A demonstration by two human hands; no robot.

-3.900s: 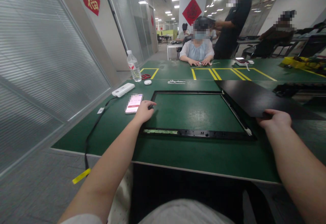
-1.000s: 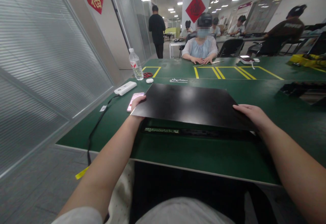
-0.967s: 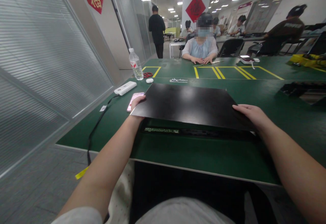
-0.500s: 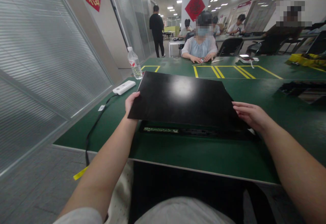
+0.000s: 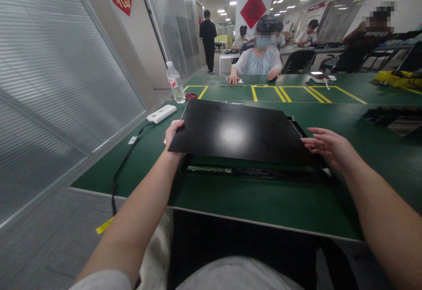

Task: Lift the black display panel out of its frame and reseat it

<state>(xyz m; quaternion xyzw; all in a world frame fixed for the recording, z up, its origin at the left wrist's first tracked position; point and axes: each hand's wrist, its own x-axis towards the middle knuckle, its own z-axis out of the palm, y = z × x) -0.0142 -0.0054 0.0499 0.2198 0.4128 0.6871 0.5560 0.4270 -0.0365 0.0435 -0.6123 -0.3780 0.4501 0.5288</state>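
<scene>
A glossy black flat panel, like a display screen, is tilted above a black frame. My left hand grips its left edge, thumb on top and the other fingers mostly hidden beneath. Just off the right edge, my right hand is open with its fingers apart; whether a fingertip still touches the panel is hard to tell. Along the frame's near side shows a green circuit board strip. The frame's right side is exposed, while the panel covers its middle.
On the left of the green table are a white power bank with a black strap, a water bottle and red-handled scissors. A person sits opposite. Black parts lie at the right.
The panel's right side has come down and left, baring the frame's right side. My right hand has come away from that edge and its fingers have spread. My left hand keeps its grip.
</scene>
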